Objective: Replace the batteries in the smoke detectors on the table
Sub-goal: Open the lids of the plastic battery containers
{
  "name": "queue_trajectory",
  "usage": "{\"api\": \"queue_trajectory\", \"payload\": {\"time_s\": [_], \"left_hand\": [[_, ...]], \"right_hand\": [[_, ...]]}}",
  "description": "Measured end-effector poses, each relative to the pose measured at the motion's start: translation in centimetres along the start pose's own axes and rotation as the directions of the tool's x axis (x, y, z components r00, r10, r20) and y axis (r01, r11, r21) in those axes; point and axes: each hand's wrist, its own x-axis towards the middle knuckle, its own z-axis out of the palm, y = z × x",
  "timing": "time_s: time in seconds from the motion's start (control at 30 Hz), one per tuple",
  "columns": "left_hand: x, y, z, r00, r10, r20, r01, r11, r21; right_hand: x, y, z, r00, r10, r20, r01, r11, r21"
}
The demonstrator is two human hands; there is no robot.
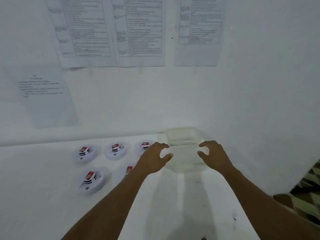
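A white table [43, 196] stands against a white wall [259, 84]. Both of the person's arms reach out over it.

The left hand [153, 158] and the right hand [213, 155] are at the two sides of a clear plastic box [183, 135]. The box sits at the back edge of the table, close to the wall. The fingers of both hands are spread and curled, with gaps between them. The picture is blurry, so I cannot tell if the hands touch the box or just hang near it. I cannot tell what is in the box.

Five round white smoke detectors lie on the table to the left of the box. Three are in a row near the back edge: one on the left [85, 153], one in the middle [116, 150], and one [143, 146] partly hidden behind the left hand. Two more lie nearer the front. One [90, 181] is in plain view. The other [128, 170] is mostly hidden by the left wrist. Each one shows a small red, white and black block on top.

Printed sheets of paper [138, 32] hang on the wall above the table. The words are too blurry to read. A patterned cloth [306, 193] shows at the right edge of the view.
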Motion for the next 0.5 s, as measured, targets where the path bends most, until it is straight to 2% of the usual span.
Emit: {"api": "queue_trajectory", "payload": {"time_s": [0.07, 0.13, 0.23, 0.33, 0.5], "left_hand": [[0.3, 0.9, 1.8, 0.992, -0.126, 0.024, 0.129, 0.98, -0.154], [0.2, 1.5, 3.6, 0.98, -0.201, 0.011, 0.195, 0.937, -0.29], [0.5, 1.5, 5.3, 0.955, -0.296, -0.037, 0.244, 0.848, -0.471], [-0.2, 1.4, 5.9, 0.917, -0.397, -0.044, 0.294, 0.744, -0.6], [-0.7, 1.2, 6.1, 0.921, -0.381, 0.084, 0.302, 0.559, -0.773]], "right_hand": [[-0.2, 0.6, -0.3, 0.997, 0.075, 0.026, -0.078, 0.99, 0.119], [-0.8, 1.2, -0.4, 0.99, 0.109, 0.088, -0.126, 0.967, 0.222], [-1.2, 2.4, -0.2, 0.982, 0.137, 0.131, -0.18, 0.888, 0.423], [-1.6, 3.4, -0.2, 0.971, 0.108, 0.213, -0.21, 0.812, 0.545], [-1.7, 3.8, -0.7, 0.956, 0.039, 0.291, -0.237, 0.691, 0.683]]}}
